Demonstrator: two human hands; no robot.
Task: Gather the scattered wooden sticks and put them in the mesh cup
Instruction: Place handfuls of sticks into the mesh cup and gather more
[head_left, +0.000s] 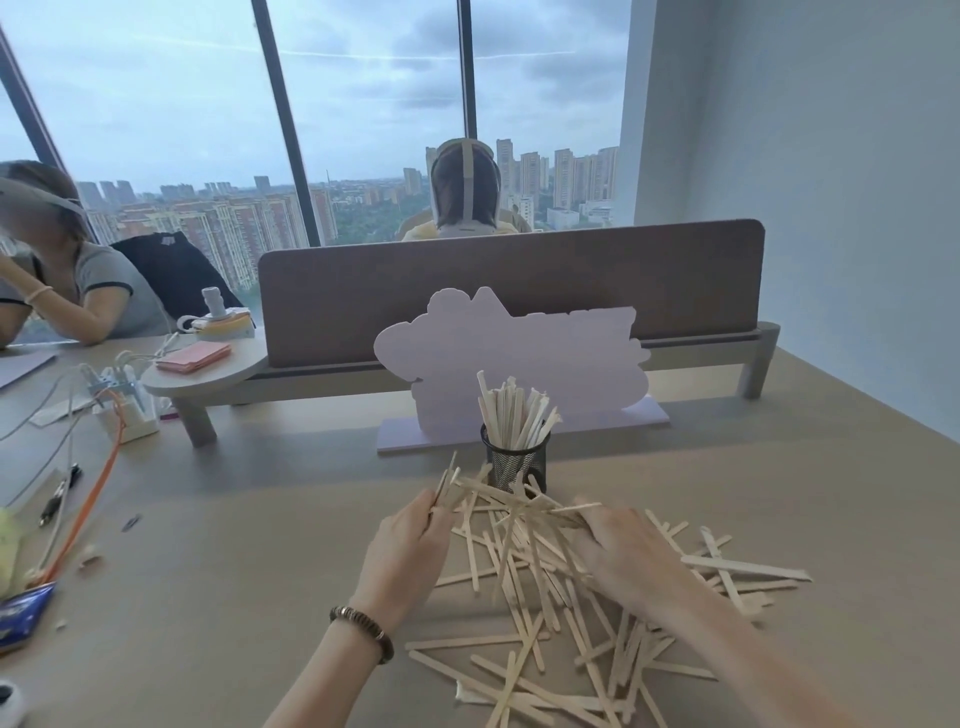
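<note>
Scattered wooden sticks (524, 613) — a loose, crossed heap on the beige table (234, 545), spread from the bottom centre of the frame up to the middle and out toward the lower right. Left hand (405, 551), centre-left of the heap, beaded bracelet (363, 626) at the wrist: fingers curled together and clamped on a small bundle of sticks (447, 483) that fans upward from the fist. Right hand (623, 551), just right of centre, laid palm-down over the heap; fingers reach forward into the pile and seem to close on a few sticks at its upper edge, though the tips are hidden and the grip cannot be told for certain. Black mesh cup (516, 464), upright at centre frame, just beyond the heap's far edge and touching its top sticks — already holding a stand of sticks upright. Pale lilac cut-out board (519, 353) on a flat base, directly behind the cup. Brown desk divider (519, 270) across the middle of the frame. Orange cable (98, 478), white box of small items (124, 405) and blue packet (23, 616), left edge. Two other persons, upper left and upper centre, before a window with city towers.
</note>
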